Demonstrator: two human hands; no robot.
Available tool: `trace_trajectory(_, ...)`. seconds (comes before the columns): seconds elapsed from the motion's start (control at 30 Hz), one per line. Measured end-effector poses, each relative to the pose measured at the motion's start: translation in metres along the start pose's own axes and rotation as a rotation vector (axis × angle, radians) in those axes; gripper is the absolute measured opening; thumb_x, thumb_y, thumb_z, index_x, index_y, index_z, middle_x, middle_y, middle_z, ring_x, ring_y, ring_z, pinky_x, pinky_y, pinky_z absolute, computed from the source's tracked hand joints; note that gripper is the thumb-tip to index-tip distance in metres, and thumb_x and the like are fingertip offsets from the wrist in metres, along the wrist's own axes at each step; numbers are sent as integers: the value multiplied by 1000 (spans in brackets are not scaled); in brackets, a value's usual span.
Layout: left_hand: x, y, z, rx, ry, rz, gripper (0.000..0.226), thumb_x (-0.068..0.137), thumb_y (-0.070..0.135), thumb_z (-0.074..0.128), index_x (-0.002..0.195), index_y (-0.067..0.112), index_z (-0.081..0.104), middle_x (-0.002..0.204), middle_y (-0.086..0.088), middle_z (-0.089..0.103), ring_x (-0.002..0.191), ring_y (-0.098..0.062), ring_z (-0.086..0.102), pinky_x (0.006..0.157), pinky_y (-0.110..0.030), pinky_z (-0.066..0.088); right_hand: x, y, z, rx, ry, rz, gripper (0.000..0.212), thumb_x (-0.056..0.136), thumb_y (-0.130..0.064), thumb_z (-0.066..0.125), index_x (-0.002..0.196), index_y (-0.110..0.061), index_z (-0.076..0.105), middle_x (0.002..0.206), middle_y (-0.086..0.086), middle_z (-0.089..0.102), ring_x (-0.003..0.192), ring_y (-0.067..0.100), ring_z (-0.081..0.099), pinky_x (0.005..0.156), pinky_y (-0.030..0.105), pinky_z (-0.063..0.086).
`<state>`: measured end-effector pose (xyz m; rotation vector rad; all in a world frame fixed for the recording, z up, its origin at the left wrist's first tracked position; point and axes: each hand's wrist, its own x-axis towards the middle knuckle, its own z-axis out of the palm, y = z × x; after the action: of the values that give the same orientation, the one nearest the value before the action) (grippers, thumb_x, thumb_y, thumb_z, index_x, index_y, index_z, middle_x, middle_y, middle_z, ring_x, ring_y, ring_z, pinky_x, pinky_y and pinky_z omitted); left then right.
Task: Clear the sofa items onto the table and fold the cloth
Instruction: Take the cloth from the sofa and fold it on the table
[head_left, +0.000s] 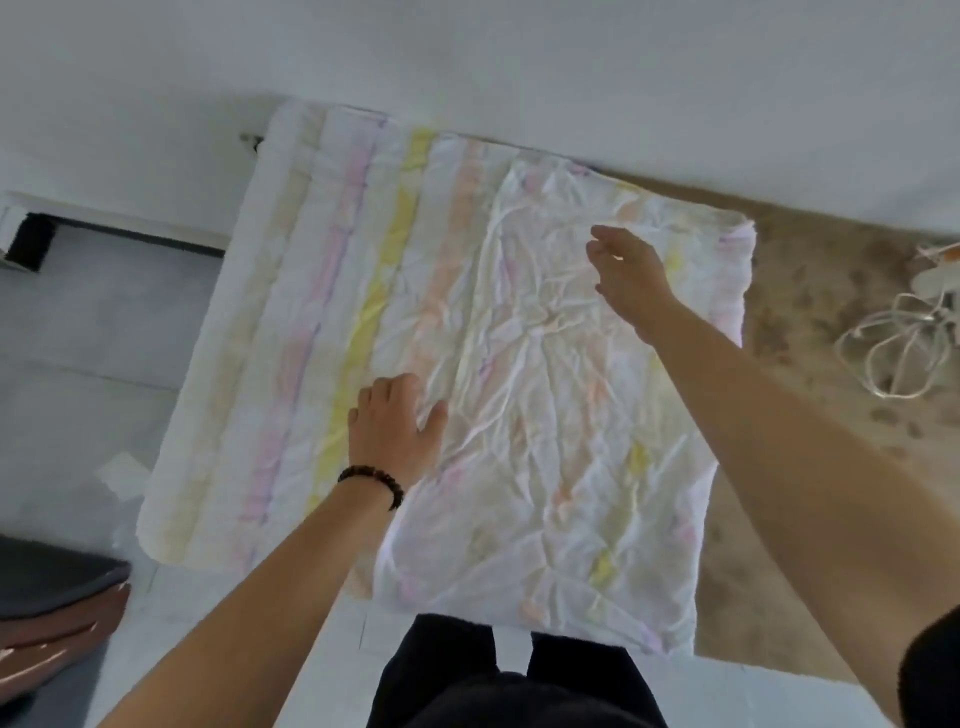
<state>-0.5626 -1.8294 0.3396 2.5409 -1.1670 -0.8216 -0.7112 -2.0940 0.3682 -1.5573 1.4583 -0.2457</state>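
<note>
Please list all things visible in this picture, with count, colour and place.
cloth: one, white with pink, yellow and orange stripes, spread on the sofa, partly folded over
sofa: one, beige-brown, bare part right of the cloth
cable: one coil, white, on the sofa at the right edge
floor: one, grey, at left
wall: one, white, at top
dark object: one, grey and brown, bottom left corner, unidentified
bracelet: one, dark beads, left wrist
left hand: one, rests on the cloth near its middle
right hand: one, at the cloth's far part, fingers relaxed, holding nothing
</note>
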Motion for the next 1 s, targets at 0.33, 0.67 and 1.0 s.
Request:
trace_trajectory(0.33, 202, 125, -4, -115, 174, 55, 55, 93, 51, 47, 124, 6, 52, 116, -15, 58, 110, -34, 53, 88, -44, 47, 29, 108, -97, -210, 441, 64, 33, 100, -30, 47, 130, -24, 60, 132, 6, 54, 124, 23, 49, 97, 30, 40)
trace_trajectory(0.67, 285, 180, 3, -252, 296, -45, 25, 88, 34, 62, 100, 14, 71, 98, 1, 71, 87, -12, 64, 79, -21, 49, 99, 132, -150, -426, 490, 32, 31, 98, -41, 47, 120, -24, 61, 121, 7, 51, 104, 31, 56, 72, 33, 41)
trace_trajectory(1.0, 314, 175, 1, -223, 487, 14, 27, 94, 37, 54, 101, 14, 64, 87, 10, 60, 77, -6, 53, 67, -15, 40, 149, 126, -163, -562, 554, 93, 46, 101, -48, 34, 116, -8, 53, 125, 16, 50, 111, 37, 51, 75, 42, 37)
